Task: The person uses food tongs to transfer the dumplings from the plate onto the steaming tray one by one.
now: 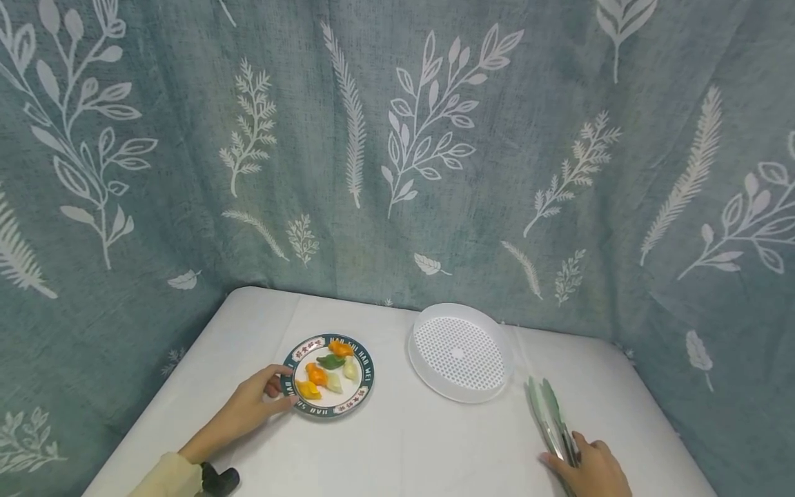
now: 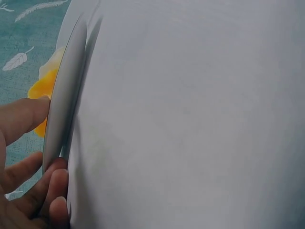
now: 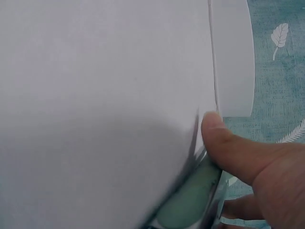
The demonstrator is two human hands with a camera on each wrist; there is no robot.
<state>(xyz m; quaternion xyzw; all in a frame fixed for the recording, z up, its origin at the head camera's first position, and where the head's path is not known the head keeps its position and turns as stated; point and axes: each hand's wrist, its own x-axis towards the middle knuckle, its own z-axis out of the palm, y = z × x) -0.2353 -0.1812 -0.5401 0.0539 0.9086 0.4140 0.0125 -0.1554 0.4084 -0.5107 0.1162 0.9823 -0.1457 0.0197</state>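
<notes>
My left hand (image 1: 251, 400) grips the left rim of a round plate (image 1: 368, 376) with a dark green lettered border. In the left wrist view, the plate (image 2: 66, 95) appears edge-on, with fingers curled at its underside and the thumb on the food side. On it sit several small dumpling-like pieces: orange and yellow ones (image 1: 317, 375), pale ones (image 1: 334, 383) and a dark green one (image 1: 331, 361). At the front right, my right hand (image 1: 593, 473) holds metal tongs with green tips (image 1: 551, 400), pointing away from me. Their green handle end (image 3: 188, 198) shows beneath the thumb.
A round white perforated tray (image 1: 459, 352) with a raised rim lies at the back, between plate and tongs. White cloth covers the table (image 1: 397, 449). Leaf-patterned green curtains (image 1: 373, 152) hang along its back and sides. A black device (image 1: 220, 480) is at the left wrist.
</notes>
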